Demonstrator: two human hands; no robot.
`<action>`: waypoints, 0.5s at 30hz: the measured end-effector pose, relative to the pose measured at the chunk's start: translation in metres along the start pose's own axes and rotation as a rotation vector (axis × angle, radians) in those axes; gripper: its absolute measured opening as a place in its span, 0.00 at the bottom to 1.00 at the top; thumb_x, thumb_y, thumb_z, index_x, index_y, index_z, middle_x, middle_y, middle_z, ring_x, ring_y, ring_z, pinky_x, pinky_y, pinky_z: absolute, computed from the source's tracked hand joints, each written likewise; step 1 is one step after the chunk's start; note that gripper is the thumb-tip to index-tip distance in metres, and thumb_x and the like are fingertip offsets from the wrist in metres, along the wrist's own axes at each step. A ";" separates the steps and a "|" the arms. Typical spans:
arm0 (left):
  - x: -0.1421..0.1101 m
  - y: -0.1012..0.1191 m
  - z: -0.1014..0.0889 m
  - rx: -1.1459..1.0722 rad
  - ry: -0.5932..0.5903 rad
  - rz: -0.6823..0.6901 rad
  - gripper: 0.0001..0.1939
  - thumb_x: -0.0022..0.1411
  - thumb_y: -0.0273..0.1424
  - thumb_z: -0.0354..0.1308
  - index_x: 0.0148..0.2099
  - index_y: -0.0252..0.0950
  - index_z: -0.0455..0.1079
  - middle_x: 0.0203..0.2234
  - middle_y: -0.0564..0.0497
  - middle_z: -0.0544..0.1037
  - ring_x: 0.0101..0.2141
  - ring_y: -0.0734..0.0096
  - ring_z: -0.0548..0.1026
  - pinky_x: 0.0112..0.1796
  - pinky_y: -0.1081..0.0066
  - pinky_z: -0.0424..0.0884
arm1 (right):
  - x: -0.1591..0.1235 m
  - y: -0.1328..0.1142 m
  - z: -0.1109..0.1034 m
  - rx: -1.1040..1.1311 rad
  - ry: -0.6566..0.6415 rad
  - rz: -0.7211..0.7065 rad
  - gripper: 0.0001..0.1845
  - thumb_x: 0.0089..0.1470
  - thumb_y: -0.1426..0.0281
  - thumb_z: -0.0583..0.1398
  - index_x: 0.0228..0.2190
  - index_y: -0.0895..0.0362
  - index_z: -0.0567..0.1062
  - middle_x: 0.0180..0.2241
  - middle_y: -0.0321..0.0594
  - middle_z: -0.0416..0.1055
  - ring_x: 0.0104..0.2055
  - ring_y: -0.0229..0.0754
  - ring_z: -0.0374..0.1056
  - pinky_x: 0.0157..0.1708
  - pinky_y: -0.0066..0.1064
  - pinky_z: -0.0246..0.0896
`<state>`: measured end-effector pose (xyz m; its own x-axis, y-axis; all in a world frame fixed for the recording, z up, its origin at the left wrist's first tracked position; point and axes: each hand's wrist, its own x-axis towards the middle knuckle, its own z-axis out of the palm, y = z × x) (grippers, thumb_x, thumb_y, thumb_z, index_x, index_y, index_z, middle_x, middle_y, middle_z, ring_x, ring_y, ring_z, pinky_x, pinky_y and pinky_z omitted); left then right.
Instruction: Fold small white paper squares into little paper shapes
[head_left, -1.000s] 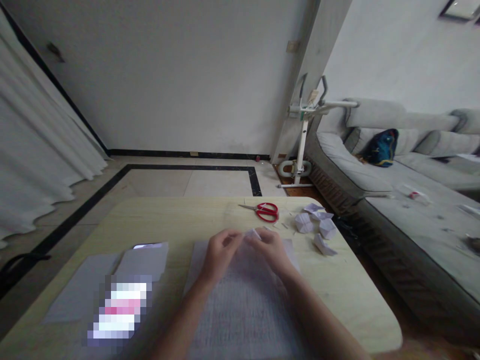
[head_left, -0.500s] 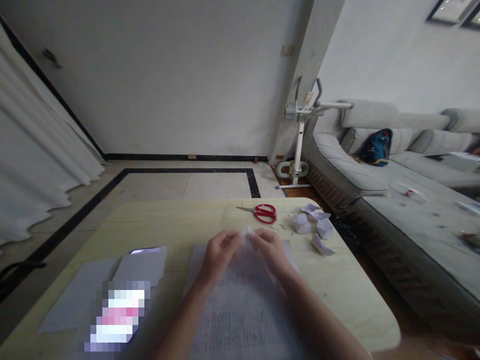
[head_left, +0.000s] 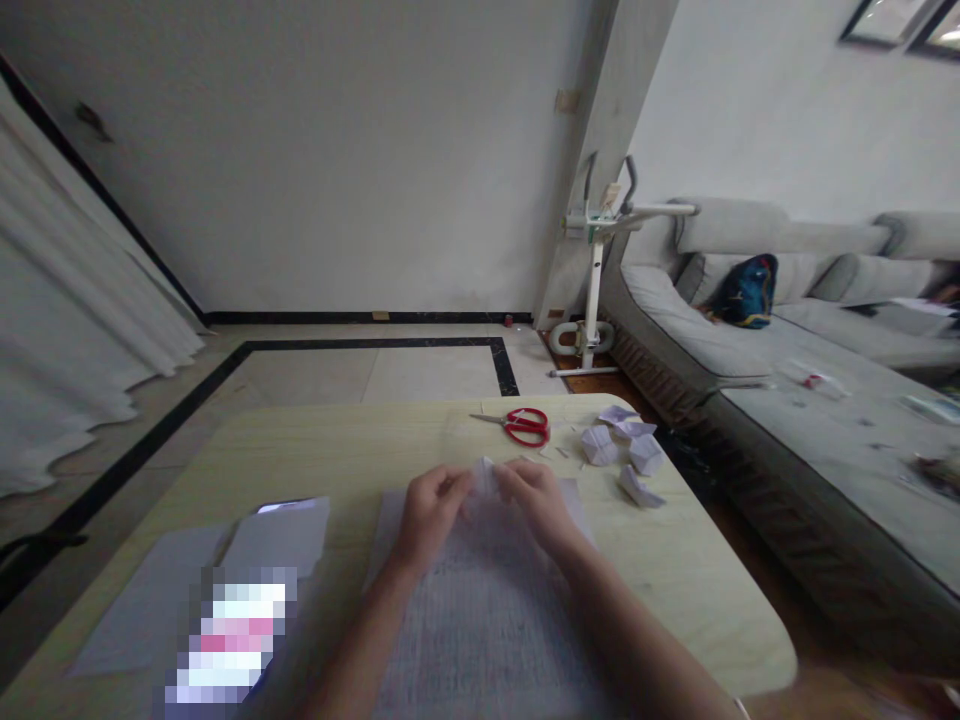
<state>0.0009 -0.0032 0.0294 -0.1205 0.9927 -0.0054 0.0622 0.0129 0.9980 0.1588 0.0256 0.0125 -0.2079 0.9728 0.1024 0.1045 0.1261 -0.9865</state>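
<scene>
Two hands (head_left: 431, 508), one scissors (head_left: 527, 427), two frames (head_left: 885, 20)

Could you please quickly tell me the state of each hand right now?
Left hand: closed, pinching the small white paper.
Right hand: closed, pinching the same paper's other side.

The pinched paper (head_left: 484, 472) is white, as are the folded paper pieces (head_left: 600, 446), whose shaded sides turn faintly lilac. Dim grey-white, the printed sheet (head_left: 487, 630) bears rows of darker marks (too blurred to read). Scissors (head_left: 510, 421) have bright red handles and grey blades. The bench (head_left: 675, 590) is pale yellow with soft wood grain; beyond, beige floor tiles (head_left: 427, 372) carry a black border, and the sofa (head_left: 847, 450) is light grey with dark piping.
</scene>
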 end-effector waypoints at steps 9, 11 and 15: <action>-0.001 0.003 0.000 0.018 -0.080 -0.041 0.11 0.52 0.37 0.61 0.29 0.33 0.74 0.16 0.56 0.70 0.19 0.75 0.66 0.22 0.77 0.60 | 0.001 0.004 -0.001 0.040 0.076 0.011 0.22 0.54 0.56 0.58 0.17 0.59 0.69 0.16 0.33 0.61 0.20 0.34 0.56 0.21 0.26 0.49; -0.002 0.003 0.000 0.023 -0.068 -0.007 0.11 0.53 0.37 0.60 0.27 0.33 0.73 0.15 0.56 0.68 0.19 0.75 0.66 0.22 0.76 0.60 | 0.001 0.003 0.000 0.044 0.066 0.014 0.22 0.54 0.56 0.58 0.17 0.59 0.69 0.16 0.33 0.61 0.20 0.35 0.56 0.22 0.26 0.49; -0.003 0.001 0.001 0.018 -0.061 0.012 0.13 0.56 0.38 0.58 0.25 0.34 0.70 0.15 0.56 0.67 0.19 0.75 0.66 0.22 0.76 0.60 | 0.000 0.000 0.000 0.053 0.054 0.028 0.21 0.54 0.57 0.58 0.18 0.59 0.70 0.16 0.33 0.61 0.20 0.34 0.56 0.21 0.26 0.49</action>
<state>0.0020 -0.0056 0.0308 -0.0588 0.9983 0.0024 0.0806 0.0024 0.9967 0.1584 0.0256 0.0128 -0.1528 0.9850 0.0804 0.0573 0.0901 -0.9943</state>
